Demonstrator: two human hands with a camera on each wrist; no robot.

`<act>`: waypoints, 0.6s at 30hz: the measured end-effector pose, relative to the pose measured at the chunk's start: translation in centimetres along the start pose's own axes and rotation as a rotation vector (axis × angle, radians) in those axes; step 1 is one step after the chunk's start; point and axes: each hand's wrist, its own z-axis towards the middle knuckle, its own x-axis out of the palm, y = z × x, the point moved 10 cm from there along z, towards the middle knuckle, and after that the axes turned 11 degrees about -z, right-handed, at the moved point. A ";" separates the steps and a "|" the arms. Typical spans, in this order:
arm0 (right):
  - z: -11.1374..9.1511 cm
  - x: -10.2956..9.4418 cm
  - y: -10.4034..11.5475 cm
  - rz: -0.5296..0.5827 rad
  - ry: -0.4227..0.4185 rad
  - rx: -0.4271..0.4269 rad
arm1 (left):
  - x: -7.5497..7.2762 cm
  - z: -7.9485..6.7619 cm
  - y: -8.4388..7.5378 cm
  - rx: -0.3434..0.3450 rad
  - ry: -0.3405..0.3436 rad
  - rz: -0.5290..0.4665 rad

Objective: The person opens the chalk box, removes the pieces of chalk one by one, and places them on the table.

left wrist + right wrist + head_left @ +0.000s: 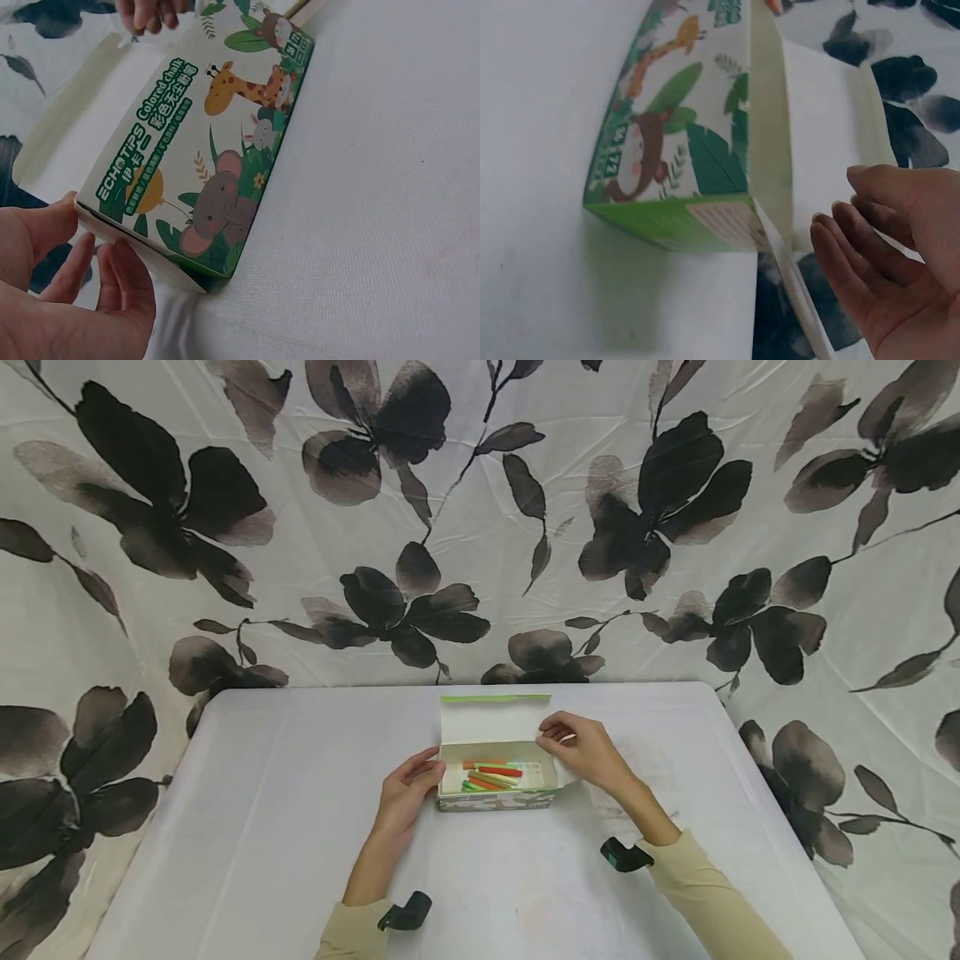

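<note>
A cardboard box of colored chalk (495,803) stands on the table with its lid (483,722) raised at the back. Inside lie several orange, red, green and pale chalk sticks (492,777). My left hand (405,793) grips the box's left end, the thumb at the top corner and the fingers by the side flap, as the left wrist view shows. At the right rear, my right hand (588,750) is beside the lid with loosely bent fingers (855,240). The right side flap (799,296) sticks outward below it. Cartoon animals cover the box front (217,150).
A white cloth covers the table (300,827), whose far edge lies just behind the box. Behind it hangs a white curtain (525,527) with dark flowers. Each wrist bears a small black camera (408,912).
</note>
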 end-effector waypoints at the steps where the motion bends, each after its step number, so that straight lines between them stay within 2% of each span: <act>1: 0.0 0.5 0.2 0.010 0.017 -0.011 | 0.0 0.0 0.0 0.002 0.000 -0.003; 9: 0.1 3.9 1.4 0.041 0.140 -0.070 | -0.1 -0.1 0.0 0.003 -0.011 -0.010; 18: 0.3 7.1 2.5 -0.049 0.254 -0.134 | -0.2 -0.1 0.1 -0.008 0.004 0.011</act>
